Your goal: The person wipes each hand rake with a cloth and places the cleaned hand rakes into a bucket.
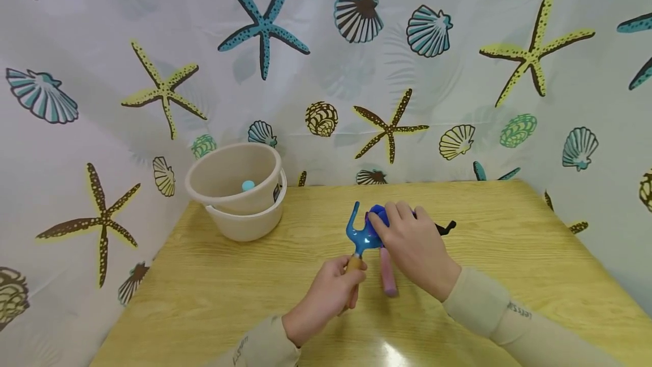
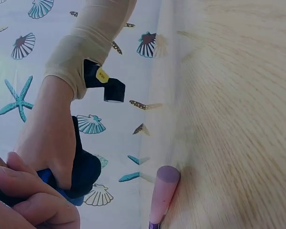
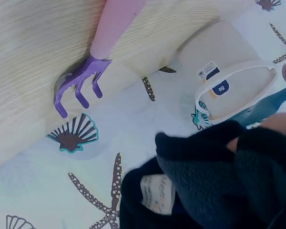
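My left hand (image 1: 331,287) grips the wooden handle (image 1: 355,264) of a blue garden fork (image 1: 363,238), its prongs pointing away from me. My right hand (image 1: 415,245) holds a dark blue cloth (image 3: 195,176) against the fork's head, fingers bent over it. A white label shows on the cloth in the right wrist view, and part of the fork's head is hidden by cloth and fingers. Just below the right hand, a small hand rake with a pink handle (image 1: 388,273) and purple tines (image 3: 81,83) lies on the table.
A cream bucket (image 1: 247,222) with its handle hanging down stands at the table's back left. Inside it shows a light blue round thing (image 1: 248,186). Behind the wooden table (image 1: 204,299) hangs a curtain (image 1: 316,72) printed with shells and starfish.
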A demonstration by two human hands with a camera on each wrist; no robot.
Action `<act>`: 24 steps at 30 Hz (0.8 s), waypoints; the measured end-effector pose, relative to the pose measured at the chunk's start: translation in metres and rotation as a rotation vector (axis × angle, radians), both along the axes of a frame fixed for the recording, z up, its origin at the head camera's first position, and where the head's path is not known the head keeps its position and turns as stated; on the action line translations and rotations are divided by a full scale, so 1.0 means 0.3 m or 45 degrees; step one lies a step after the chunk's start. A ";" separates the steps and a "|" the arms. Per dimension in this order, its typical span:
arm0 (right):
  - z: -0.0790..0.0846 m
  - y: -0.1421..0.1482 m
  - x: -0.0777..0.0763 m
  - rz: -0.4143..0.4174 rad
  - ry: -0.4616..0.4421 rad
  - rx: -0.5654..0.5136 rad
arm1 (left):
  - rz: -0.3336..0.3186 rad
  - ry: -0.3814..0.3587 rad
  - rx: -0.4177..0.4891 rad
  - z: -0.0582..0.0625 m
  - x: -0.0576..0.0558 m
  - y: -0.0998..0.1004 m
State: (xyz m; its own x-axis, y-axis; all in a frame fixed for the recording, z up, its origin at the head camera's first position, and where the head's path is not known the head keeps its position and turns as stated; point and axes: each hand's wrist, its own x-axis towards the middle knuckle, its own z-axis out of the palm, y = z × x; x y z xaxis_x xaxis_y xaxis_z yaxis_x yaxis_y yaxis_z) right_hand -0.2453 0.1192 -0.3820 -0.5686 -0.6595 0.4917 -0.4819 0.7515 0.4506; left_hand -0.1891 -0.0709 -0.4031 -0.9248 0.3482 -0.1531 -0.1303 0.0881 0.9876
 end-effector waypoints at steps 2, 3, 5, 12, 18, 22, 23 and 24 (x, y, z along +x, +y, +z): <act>0.002 0.001 0.003 -0.004 0.012 -0.006 | 0.003 -0.006 0.013 0.006 0.002 -0.001; 0.003 0.001 0.005 -0.003 0.003 -0.018 | 0.003 -0.010 0.018 0.008 0.002 -0.001; 0.004 0.002 0.010 0.013 -0.069 -0.068 | 0.002 -0.013 0.019 0.009 0.003 -0.003; 0.012 0.002 0.033 0.104 -0.488 -0.217 | -0.002 -0.009 -0.024 -0.010 0.003 -0.008; 0.031 -0.001 0.051 0.165 -0.613 -0.279 | 0.027 0.022 -0.018 -0.028 -0.010 -0.005; 0.038 0.003 0.060 0.203 -0.656 -0.310 | 0.032 0.037 -0.009 -0.031 -0.014 -0.002; 0.037 0.005 0.061 0.202 -0.656 -0.317 | 0.029 0.041 -0.004 -0.031 -0.014 -0.001; 0.035 0.009 0.060 0.197 -0.656 -0.321 | 0.027 0.044 0.000 -0.030 -0.012 0.000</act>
State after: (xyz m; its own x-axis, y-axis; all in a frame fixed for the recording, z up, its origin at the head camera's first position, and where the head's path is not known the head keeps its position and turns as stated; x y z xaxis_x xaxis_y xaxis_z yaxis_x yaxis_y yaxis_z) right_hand -0.2272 0.1218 -0.3714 -0.6820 -0.6525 0.3303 -0.7038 0.7084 -0.0536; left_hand -0.1927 -0.0709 -0.4122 -0.9368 0.3284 -0.1210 -0.0981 0.0856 0.9915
